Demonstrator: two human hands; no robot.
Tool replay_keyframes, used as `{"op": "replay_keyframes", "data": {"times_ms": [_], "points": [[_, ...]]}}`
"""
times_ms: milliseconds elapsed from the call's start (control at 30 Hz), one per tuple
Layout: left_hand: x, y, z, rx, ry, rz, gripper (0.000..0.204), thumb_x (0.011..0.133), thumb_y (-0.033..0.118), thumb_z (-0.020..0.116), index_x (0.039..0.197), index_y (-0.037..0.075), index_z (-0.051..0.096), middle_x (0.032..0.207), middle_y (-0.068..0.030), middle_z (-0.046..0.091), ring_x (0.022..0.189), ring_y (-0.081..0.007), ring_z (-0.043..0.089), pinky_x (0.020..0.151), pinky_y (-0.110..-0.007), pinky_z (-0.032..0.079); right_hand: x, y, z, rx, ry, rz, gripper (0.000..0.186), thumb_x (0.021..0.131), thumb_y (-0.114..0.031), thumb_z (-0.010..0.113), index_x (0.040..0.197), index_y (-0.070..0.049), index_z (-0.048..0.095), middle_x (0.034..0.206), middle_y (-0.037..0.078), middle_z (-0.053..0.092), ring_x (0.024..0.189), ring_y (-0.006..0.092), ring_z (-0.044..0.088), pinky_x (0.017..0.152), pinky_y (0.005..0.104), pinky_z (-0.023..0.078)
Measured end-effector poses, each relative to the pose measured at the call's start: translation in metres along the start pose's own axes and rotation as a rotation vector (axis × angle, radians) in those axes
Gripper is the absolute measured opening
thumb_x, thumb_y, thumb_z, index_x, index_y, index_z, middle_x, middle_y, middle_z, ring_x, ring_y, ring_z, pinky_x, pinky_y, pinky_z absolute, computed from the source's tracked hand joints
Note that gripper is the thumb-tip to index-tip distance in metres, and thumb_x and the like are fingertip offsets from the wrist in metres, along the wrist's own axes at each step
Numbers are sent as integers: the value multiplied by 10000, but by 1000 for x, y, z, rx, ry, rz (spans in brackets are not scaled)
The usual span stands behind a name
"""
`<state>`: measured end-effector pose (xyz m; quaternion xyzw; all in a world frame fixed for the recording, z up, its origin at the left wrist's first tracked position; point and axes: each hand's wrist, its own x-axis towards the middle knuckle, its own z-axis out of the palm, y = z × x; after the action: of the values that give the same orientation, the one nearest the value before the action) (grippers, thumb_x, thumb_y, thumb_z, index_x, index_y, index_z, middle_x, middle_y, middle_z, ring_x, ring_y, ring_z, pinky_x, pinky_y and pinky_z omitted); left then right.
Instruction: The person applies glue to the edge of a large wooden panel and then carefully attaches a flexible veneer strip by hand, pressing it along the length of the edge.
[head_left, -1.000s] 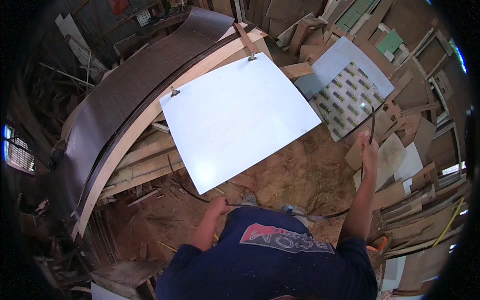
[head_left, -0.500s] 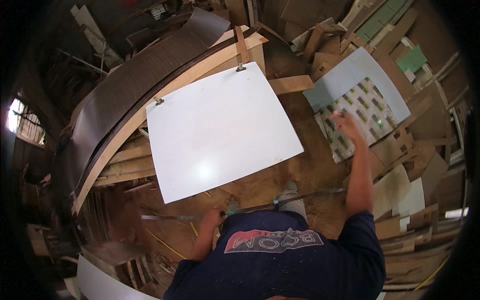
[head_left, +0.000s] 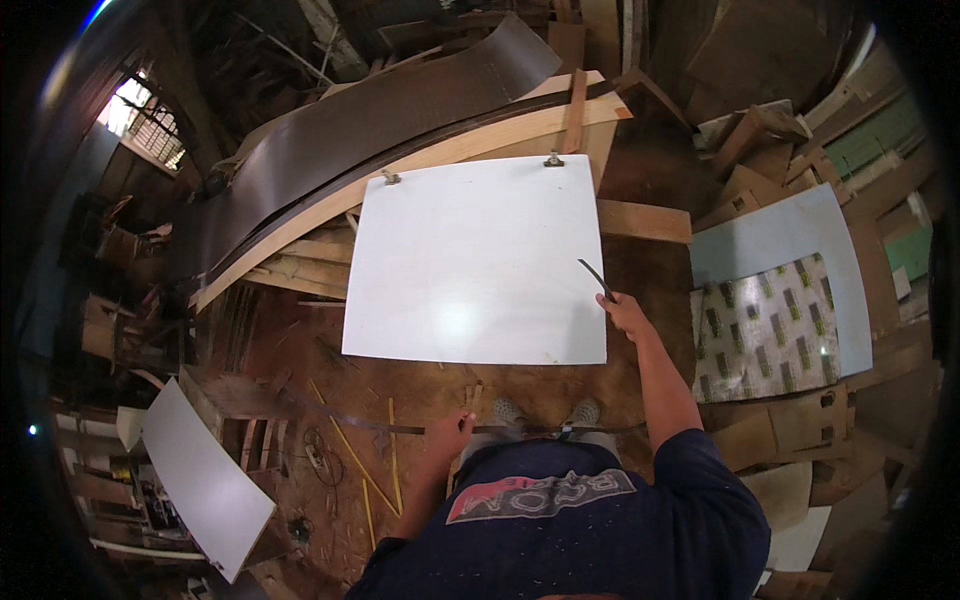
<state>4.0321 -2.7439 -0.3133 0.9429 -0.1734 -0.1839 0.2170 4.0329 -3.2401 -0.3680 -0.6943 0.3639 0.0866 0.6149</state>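
A white rectangular board (head_left: pixel 475 250) lies in front of me, its far edge pinned by two small metal clips, a left clip (head_left: pixel 390 178) and a right clip (head_left: pixel 554 160). My right hand (head_left: pixel 626 316) is closed around a thin, dark, slightly curved blade-like tool (head_left: pixel 593 276), whose tip reaches over the board's right edge. Close to my body, my left hand (head_left: pixel 451 432) is closed at a long, narrow dark strip (head_left: pixel 405 429) that runs sideways across my front. Its left end blurs into the floor.
Beyond the board stands a curved wooden frame (head_left: pixel 440 143) with a dark bent sheet (head_left: pixel 375 110) on it. To the right, a patterned sheet (head_left: pixel 770 325) lies on a pale blue panel (head_left: pixel 848 270). Another white panel (head_left: pixel 205 475) leans at lower left. Yellow strips (head_left: pixel 345 440) lie on the floor.
My right hand has moved left from over the patterned sheet to the white board's right edge, and the dark tool now shows in it. The view has turned; my left hand stays low.
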Motion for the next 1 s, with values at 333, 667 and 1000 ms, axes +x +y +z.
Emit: {"op": "replay_keyframes", "data": {"times_ms": [333, 667, 1000], "points": [[-6, -1, 15, -127, 84, -125, 404, 912, 400, 736, 1231, 153, 712, 946, -97, 772, 842, -290, 752, 743, -409, 592, -4, -6, 20, 83, 123, -184, 368, 957, -339, 747, 819, -6, 670, 722, -23, 545, 694, 101, 456, 627, 333, 408], [-8, 55, -45, -97, 313, 151, 561, 892, 439, 763, 1374, 191, 621, 897, -51, 759, 768, -254, 740, 651, -374, 577, -110, -127, 51, 153, 178, -305, 364, 960, -217, 734, 694, -55, 547, 683, -83, 430, 653, 63, 371, 571, 310, 314], [8, 64, -48, 77, 551, 322, 481, 872, 355, 776, 1302, 169, 669, 829, -74, 719, 629, -253, 666, 560, -374, 520, -155, -178, 74, 238, 138, -329, 333, 957, -191, 732, 701, -77, 554, 692, -96, 417, 655, 53, 343, 572, 292, 269]]}}
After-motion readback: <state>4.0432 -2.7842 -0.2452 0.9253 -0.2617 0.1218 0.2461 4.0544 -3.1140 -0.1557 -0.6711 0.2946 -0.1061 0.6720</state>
